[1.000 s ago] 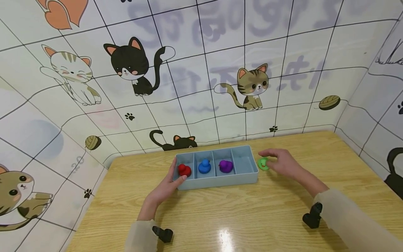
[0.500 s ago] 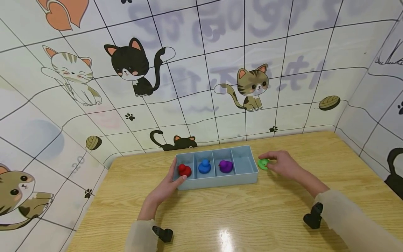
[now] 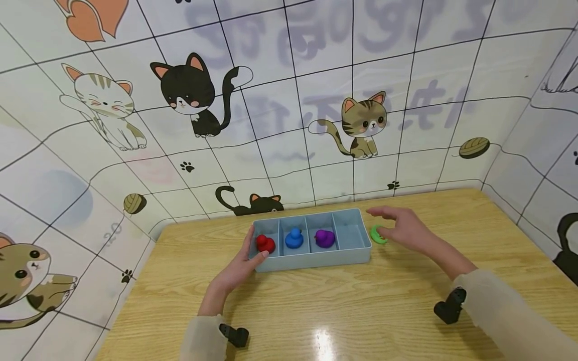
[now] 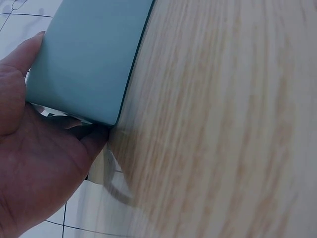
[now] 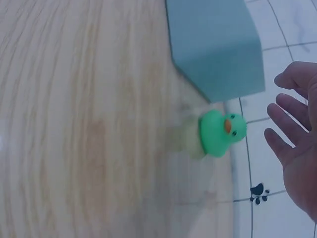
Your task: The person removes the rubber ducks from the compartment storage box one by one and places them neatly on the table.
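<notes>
A grey-blue box (image 3: 316, 260) with a row of compartments rests on the table. My left hand (image 3: 237, 271) grips its left end, the thumb over the front rim; in the left wrist view the fingers wrap the end wall of the box (image 4: 81, 64). A red toy duck (image 3: 265, 244), a blue duck (image 3: 294, 239) and a purple duck (image 3: 324, 239) each sit in a compartment; the rightmost one holds nothing. Just right of the box is a green duck (image 5: 215, 133), upright on the table. Above it, my right hand (image 3: 408, 230) hovers with fingers apart, partly covering it in the head view.
The wooden table (image 3: 289, 311) backs onto a white wall (image 3: 280, 160) with grid lines and printed cats. More wall panels rise at the left and right sides. A small black device (image 3: 450, 307) is strapped at each wrist.
My right hand has lifted a little and its fingers have spread away from the green duck, which they were close around half a second ago. The left hand and the box have stayed still.
</notes>
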Action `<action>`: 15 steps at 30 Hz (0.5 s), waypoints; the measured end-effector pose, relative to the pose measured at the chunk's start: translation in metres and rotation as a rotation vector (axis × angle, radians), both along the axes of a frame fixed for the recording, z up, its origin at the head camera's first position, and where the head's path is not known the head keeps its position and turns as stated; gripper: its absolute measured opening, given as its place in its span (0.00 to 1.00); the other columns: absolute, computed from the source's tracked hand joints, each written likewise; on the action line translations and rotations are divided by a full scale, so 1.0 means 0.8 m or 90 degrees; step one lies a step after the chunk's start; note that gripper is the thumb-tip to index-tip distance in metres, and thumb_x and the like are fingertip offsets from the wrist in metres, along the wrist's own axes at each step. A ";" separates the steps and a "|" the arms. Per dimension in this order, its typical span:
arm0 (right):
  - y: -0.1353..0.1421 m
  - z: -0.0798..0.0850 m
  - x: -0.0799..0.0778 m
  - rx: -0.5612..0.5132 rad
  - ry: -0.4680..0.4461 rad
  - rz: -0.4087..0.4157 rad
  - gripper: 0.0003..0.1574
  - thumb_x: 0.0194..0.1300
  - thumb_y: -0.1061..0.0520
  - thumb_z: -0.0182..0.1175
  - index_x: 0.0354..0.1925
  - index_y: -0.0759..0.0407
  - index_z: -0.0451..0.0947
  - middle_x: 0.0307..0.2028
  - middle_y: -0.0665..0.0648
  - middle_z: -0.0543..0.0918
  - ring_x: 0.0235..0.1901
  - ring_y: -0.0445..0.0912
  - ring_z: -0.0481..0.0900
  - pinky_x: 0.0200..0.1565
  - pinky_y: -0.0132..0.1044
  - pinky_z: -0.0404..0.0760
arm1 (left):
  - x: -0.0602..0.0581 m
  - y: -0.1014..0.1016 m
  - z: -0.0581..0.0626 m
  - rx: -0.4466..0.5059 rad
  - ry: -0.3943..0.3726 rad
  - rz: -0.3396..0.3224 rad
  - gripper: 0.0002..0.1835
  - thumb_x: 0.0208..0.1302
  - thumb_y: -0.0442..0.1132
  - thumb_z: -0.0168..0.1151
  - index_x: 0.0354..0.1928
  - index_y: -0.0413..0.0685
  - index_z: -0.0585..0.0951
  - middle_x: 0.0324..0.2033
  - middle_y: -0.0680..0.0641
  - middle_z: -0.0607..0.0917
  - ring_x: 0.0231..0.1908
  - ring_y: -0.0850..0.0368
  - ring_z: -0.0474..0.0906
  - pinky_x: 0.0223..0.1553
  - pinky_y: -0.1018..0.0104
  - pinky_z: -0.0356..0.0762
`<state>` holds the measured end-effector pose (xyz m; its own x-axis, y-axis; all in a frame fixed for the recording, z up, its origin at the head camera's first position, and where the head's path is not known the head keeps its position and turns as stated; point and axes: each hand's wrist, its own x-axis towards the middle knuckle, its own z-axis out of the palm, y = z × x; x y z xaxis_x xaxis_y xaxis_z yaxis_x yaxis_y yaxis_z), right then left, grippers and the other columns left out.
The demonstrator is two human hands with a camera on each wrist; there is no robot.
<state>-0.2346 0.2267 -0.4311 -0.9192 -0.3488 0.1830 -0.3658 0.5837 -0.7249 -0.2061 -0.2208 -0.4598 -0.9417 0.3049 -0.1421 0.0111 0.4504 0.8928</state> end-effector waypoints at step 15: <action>-0.087 0.016 -0.010 -0.050 0.039 0.123 0.36 0.63 0.64 0.71 0.67 0.70 0.73 0.58 0.67 0.82 0.60 0.62 0.79 0.62 0.63 0.72 | 0.000 0.000 0.000 0.001 -0.002 0.008 0.49 0.77 0.53 0.57 0.83 0.63 0.33 0.82 0.46 0.35 0.79 0.42 0.30 0.74 0.34 0.38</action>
